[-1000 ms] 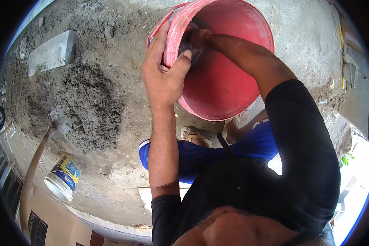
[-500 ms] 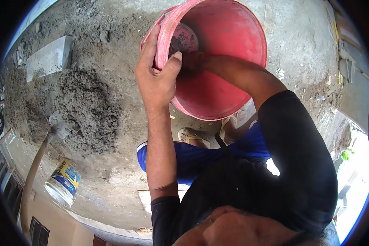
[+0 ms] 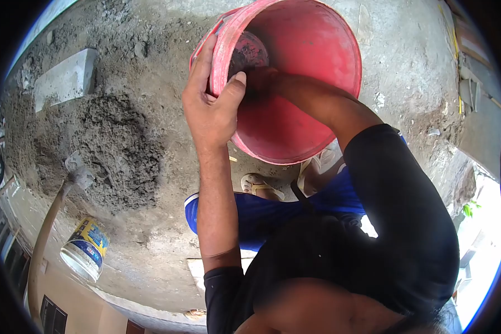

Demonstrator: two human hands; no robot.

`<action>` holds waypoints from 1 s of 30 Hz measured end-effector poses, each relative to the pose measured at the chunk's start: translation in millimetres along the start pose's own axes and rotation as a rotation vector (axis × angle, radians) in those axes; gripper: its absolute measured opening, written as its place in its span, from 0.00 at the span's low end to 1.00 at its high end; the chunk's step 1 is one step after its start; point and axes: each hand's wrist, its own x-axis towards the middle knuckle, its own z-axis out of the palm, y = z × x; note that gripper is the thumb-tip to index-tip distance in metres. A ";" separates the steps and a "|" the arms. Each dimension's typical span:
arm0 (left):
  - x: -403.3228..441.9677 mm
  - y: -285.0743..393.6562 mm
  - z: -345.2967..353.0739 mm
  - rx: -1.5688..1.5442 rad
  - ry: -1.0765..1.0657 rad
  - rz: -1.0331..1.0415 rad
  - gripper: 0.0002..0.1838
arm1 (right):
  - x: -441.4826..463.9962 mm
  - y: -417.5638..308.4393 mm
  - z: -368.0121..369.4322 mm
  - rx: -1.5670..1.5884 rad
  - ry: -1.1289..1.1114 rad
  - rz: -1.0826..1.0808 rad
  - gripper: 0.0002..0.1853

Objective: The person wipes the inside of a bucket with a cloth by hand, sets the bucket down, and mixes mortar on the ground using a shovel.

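Observation:
A large red plastic bucket (image 3: 312,33) is tilted with its mouth towards me. Along its left side, my left hand (image 3: 214,108) is closed around the rim, thumb on the inner side and fingers outside. My right hand (image 3: 259,80) reaches down inside, close to the bucket's bottom, where dark grey residue clings. Shadow hides its fingers, so I cannot make out whether it holds anything.
Left of the bucket lies a heap of wet grey mortar (image 3: 119,153), with a long-handled shovel (image 3: 79,173) at its edge. A pale block (image 3: 67,80) lies beyond it. A yellow and blue labelled pail (image 3: 86,247) stands nearer. Sandalled feet (image 3: 261,186) are below the bucket.
My right upper arm and sleeve have shifted slightly left. The bucket and my left hand have barely moved, and my right hand is still inside the bucket.

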 end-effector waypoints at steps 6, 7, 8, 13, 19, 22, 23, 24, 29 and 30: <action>-2.6 -0.9 -2.5 -0.010 0.041 -0.005 0.37 | -13.1 -31.2 -65.2 0.385 0.002 0.011 0.19; -2.4 0.9 -2.5 0.003 0.034 -0.001 0.37 | -17.0 -32.1 -78.0 0.469 0.001 0.059 0.20; -2.6 2.2 -2.2 0.015 0.021 0.002 0.37 | -21.9 -31.9 -88.2 0.569 -0.011 0.134 0.20; -2.6 3.5 -1.0 0.022 0.018 0.011 0.37 | -11.6 -24.8 -89.9 0.472 -0.168 0.315 0.21; -2.0 8.6 -4.6 -0.068 0.072 -0.082 0.39 | -36.0 -15.2 -112.5 0.026 -0.110 -0.157 0.20; -1.4 6.5 -5.1 -0.049 0.047 -0.055 0.39 | -20.9 -10.3 -122.8 0.229 0.123 -0.139 0.21; -1.1 6.6 -4.1 -0.030 0.041 -0.041 0.39 | -13.4 -8.1 -117.0 0.365 0.361 -0.123 0.22; -1.7 6.8 -3.5 -0.012 0.034 -0.030 0.39 | -11.5 -11.3 -109.0 0.370 0.364 -0.122 0.22; -3.0 3.6 -8.1 -0.016 0.035 -0.039 0.39 | -5.1 -6.9 -4.6 -0.064 0.157 -0.236 0.21; -2.4 3.5 -8.3 -0.043 0.041 -0.051 0.39 | -6.7 -7.1 -10.1 -0.062 0.154 -0.236 0.21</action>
